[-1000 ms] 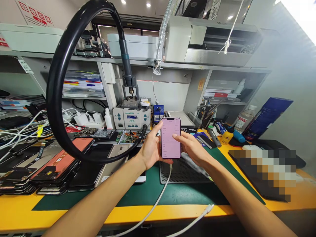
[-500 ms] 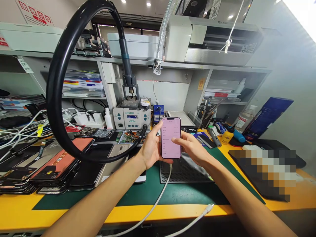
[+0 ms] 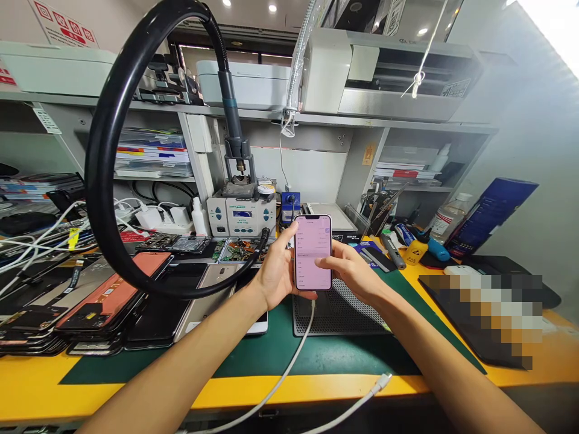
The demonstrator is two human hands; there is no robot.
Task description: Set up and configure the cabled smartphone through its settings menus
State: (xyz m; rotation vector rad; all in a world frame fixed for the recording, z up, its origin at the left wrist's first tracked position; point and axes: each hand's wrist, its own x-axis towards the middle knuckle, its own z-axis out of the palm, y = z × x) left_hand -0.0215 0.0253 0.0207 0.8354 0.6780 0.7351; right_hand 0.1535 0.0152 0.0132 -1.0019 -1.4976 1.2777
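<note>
A smartphone (image 3: 313, 241) stands upright facing me, its lit pinkish screen showing a list of text lines. My left hand (image 3: 277, 272) is wrapped round its left side and lower edge, thumb along the upper left edge and a finger under the bottom. At the right edge, my right hand (image 3: 351, 268) grips the phone too, its thumb resting on the screen; its other fingers are mostly hidden. A white cable (image 3: 296, 355) runs up to just below the phone. Whether it is plugged in, I cannot tell.
Below the phone lies a perforated dark pad (image 3: 353, 313) on a green mat (image 3: 253, 361). Phones and phone parts are stacked at left (image 3: 113, 289). A thick black hose (image 3: 102, 150) loops in front of the rework station (image 3: 242, 217). Another cable's plug (image 3: 383, 381) hangs at the front edge.
The text on the phone screen has shifted slightly, and one row is now shaded. My right thumb has moved slightly down on the screen. The left hand stays put.
</note>
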